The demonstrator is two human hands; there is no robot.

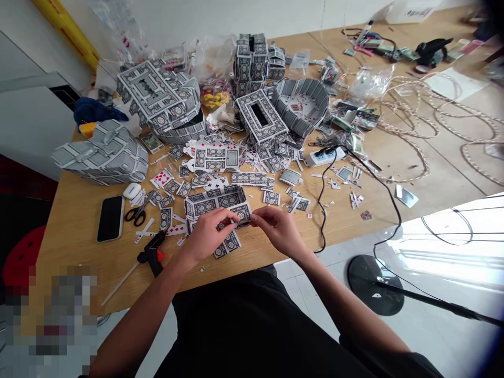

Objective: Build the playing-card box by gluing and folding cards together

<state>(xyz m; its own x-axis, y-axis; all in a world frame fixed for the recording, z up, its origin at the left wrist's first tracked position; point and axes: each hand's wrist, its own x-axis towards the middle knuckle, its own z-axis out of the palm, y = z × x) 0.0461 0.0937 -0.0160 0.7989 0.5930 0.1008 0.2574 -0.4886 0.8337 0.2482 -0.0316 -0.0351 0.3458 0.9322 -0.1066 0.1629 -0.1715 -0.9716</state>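
Near the table's front edge sits a small open box made of playing cards (214, 201), backs facing out. My left hand (212, 231) is at its front side, thumb and fingers pinched on a card piece (243, 213) at the box's front right corner. From the other side, the fingertips of my right hand (277, 228) pinch the right edge of that same card piece. Below the left hand, a joined strip of cards (228, 244) lies on the table. To the left are a black glue gun (153, 254) with an orange trigger and dark scissors (137, 212).
A phone (110, 218) and a white earbud case (132, 190) lie at left. Behind are card-built models, including a basket (103, 155), a slotted box (261, 118) and a round bowl (301, 102). A power strip (325, 156) with black cables and coiled rope (413, 118) lie right.
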